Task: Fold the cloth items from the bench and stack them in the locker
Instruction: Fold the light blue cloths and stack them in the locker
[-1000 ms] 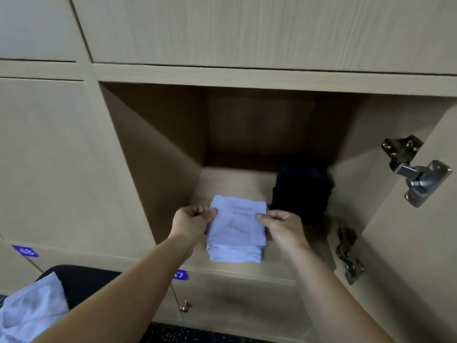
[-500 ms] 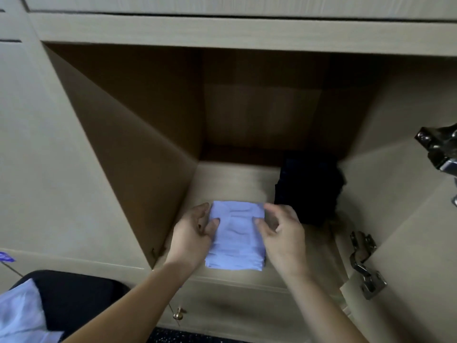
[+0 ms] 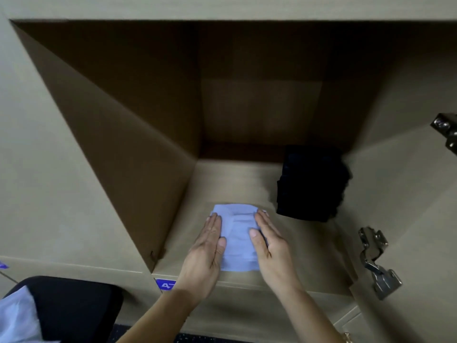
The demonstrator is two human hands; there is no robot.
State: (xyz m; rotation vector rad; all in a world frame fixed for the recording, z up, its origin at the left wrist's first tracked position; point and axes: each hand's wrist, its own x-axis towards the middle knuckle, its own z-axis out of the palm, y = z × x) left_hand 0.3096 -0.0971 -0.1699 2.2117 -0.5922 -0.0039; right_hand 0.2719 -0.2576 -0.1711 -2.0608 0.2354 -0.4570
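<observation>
A folded light blue cloth (image 3: 238, 240) lies on the floor of the open wooden locker (image 3: 138, 149), near its front edge. My left hand (image 3: 206, 253) rests flat along the cloth's left side, fingers straight. My right hand (image 3: 269, 248) lies flat along its right side, thumb on top of the cloth. Neither hand grips it. A stack of folded dark cloth (image 3: 312, 183) stands at the locker's right, behind and apart from the blue one.
The locker door stands open at the right with two metal hinges (image 3: 377, 262) sticking out. A black bench (image 3: 71, 308) at the lower left carries a loose light cloth (image 3: 17, 318). A blue number label (image 3: 165, 284) marks the locker's front edge.
The blue cloth went from held in the air at the locker mouth down onto the locker floor. My fingers straightened out flat beside it. The view moved closer in.
</observation>
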